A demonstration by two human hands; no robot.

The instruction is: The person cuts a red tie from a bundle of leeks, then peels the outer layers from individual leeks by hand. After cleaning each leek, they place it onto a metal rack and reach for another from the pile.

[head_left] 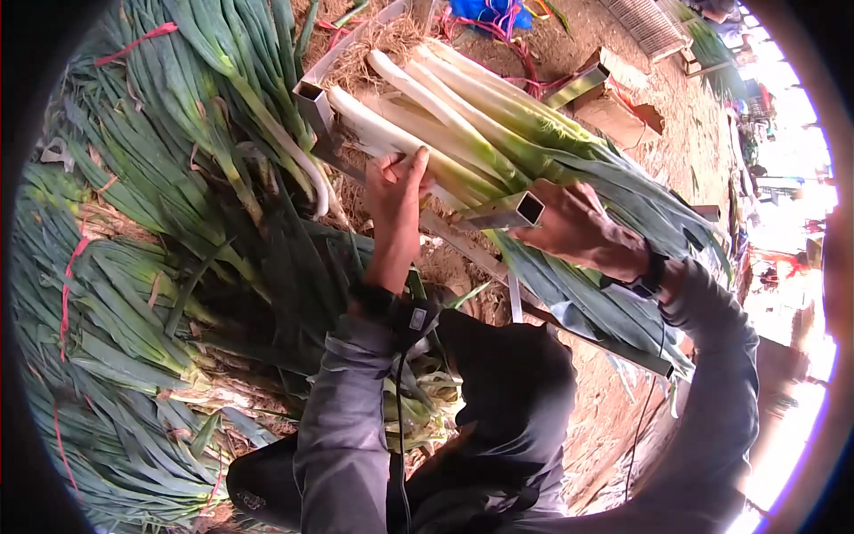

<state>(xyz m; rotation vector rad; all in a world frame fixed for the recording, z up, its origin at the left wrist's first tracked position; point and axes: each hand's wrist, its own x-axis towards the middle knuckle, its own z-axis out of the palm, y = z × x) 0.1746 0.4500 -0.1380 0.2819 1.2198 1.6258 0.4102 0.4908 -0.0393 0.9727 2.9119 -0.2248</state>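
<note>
Several long leeks [454, 116] lie side by side in a square-tube metal frame [311, 102], white root ends toward the far left and green leaves toward the right. Closed around the white shank of the nearest leek [378, 125] is my left hand [398, 191], its thumb along the shank. My right hand [578, 227] is farther right, curled over the leeks where the green leaves [614, 187] begin. An upright tube end [529, 209] of the frame stands in front of it and hides part of its fingers.
Big bundles of leeks [116, 294] tied with red string [71, 276] are heaped on the left. Beyond the frame are an opened cardboard box [623, 116], a blue plastic bag [494, 12] with pink strings, and a slatted crate [648, 25]. A cable hangs by my left sleeve.
</note>
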